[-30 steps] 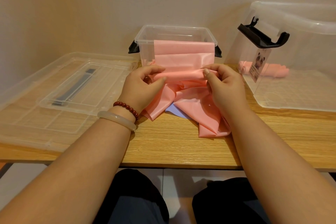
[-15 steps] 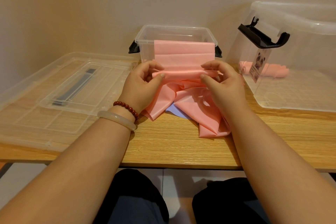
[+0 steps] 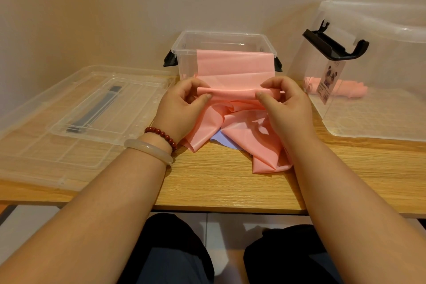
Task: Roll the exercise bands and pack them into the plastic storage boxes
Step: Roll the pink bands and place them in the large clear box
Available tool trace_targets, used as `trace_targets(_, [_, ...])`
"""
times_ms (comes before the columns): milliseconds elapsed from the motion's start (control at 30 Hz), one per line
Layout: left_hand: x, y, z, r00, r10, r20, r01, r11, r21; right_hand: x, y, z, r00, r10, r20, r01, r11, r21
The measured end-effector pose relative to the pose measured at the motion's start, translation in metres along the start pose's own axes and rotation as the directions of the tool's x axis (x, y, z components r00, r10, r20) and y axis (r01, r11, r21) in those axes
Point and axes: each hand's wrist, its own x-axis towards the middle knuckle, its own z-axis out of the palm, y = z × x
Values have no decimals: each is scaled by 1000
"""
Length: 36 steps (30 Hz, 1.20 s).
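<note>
Pinching the pink band at both ends of a small, tight roll, we grip it with our left hand and right hand, thumbs on the near side and fingers curled over the top. The band's far end drapes over the near rim of the small clear box at twelve o'clock. Its loose tail lies crumpled on the table under our hands, over a bit of purple band.

We judge the roll could go crooked if one hand turns faster than the other, and the slick sheet could spring open if our pinch slackens. Tugging might also pull the draped end off the rim, or drag the light box toward us.

The table is pale wood grain, set against a plain cream wall. At two o'clock a large clear box lies on its side with a rolled pink band inside. At ten o'clock a small lid rests on a larger lid.
</note>
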Motion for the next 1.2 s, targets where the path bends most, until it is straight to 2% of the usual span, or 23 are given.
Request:
trace_targets(200, [1, -1, 0, 999, -28, -22, 28, 999, 30, 1, 1, 1, 994, -91, 67, 93, 995, -35])
trace_targets(567, [1, -2, 0, 1000, -7, -14, 7, 1000, -13, 6, 9, 2, 993, -119, 12, 120, 989, -83])
trace_targets(933, [3, -3, 1, 1000, 11, -30, -8, 996, 85, 5, 9, 2, 989, -147, 23, 149, 979, -142])
trace_targets(1100, [1, -2, 2, 1000, -17, -14, 18, 998, 64, 3, 5, 0, 995, -103, 16, 104, 987, -124])
trace_targets(1200, [2, -3, 2, 999, -18, -29, 19, 999, 31, 3, 4, 0, 990, -142, -2, 140, 980, -138])
